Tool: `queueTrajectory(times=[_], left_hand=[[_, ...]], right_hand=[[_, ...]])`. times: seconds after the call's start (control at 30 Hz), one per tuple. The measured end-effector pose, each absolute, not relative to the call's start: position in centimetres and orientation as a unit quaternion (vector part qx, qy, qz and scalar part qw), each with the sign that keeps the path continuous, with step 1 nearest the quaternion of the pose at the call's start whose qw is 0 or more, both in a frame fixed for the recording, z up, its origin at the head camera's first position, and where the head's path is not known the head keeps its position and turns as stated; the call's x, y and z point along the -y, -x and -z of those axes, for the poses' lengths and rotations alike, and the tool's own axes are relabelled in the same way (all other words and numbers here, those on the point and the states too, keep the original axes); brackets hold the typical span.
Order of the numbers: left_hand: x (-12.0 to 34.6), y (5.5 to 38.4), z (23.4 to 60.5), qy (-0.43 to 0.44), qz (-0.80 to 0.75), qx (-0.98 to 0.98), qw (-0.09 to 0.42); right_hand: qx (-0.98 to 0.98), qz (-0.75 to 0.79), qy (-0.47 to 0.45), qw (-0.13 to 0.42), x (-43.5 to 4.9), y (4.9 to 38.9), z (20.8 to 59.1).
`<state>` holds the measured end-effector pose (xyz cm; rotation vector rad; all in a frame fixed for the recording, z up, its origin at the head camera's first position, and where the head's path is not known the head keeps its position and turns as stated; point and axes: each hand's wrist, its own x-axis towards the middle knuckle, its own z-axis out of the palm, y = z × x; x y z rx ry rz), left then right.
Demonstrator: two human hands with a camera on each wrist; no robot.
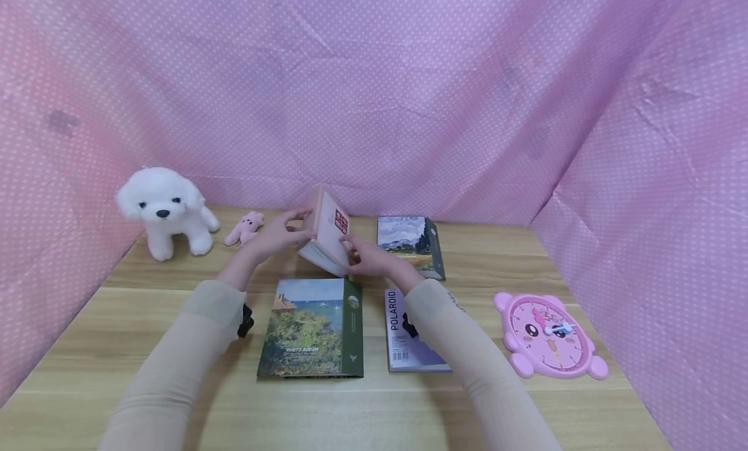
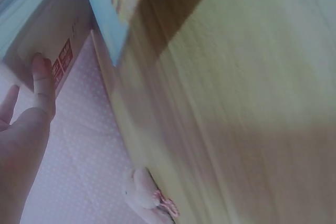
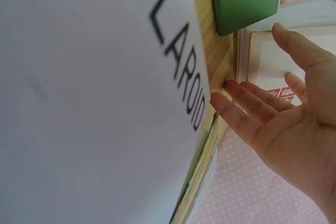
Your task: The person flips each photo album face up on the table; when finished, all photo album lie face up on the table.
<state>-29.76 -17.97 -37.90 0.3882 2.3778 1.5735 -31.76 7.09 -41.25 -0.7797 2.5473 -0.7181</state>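
A thick pale book (image 1: 331,233) with a red block of characters stands tilted up off the table, behind the landscape-covered photo album (image 1: 306,328). My left hand (image 1: 280,233) grips it from the left, thumb and fingers spread along that side. In the left wrist view a digit of the left hand (image 2: 29,124) lies against the book's cover (image 2: 58,45) beside the red block. From the right, my right hand (image 1: 374,256) touches the cover's lower right part. Its fingers (image 3: 244,121) look extended and loosely spread before the book (image 3: 262,66) in the right wrist view.
A second painted album (image 1: 403,243) lies at the back right. The lilac POLAROID album (image 1: 415,353) lies under my right forearm. A pink toy clock (image 1: 552,337) is on the right. A white plush dog (image 1: 166,211) and a small pink plush (image 1: 245,228) are at the back left.
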Motion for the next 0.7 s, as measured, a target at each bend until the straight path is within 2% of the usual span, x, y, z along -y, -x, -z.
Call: queueTrajectory(times=[0.13, 0.37, 0.7], left_hand=[[18.5, 29.7, 38.2, -0.135, -0.529, -0.826, 0.138], [19.9, 31.6, 41.6, -0.135, -0.55, -0.812, 0.142], [21.2, 31.8, 43.9, -0.147, -0.595, -0.769, 0.183]], right_hand=[[-0.912, 0.238, 0.277, 0.188, -7.4, 32.0, 41.3], [-0.92, 0.217, 0.272, 0.181, -7.5, 32.1, 41.4], [-0.933, 0.159, 0.276, 0.165, -6.6, 32.3, 41.4]])
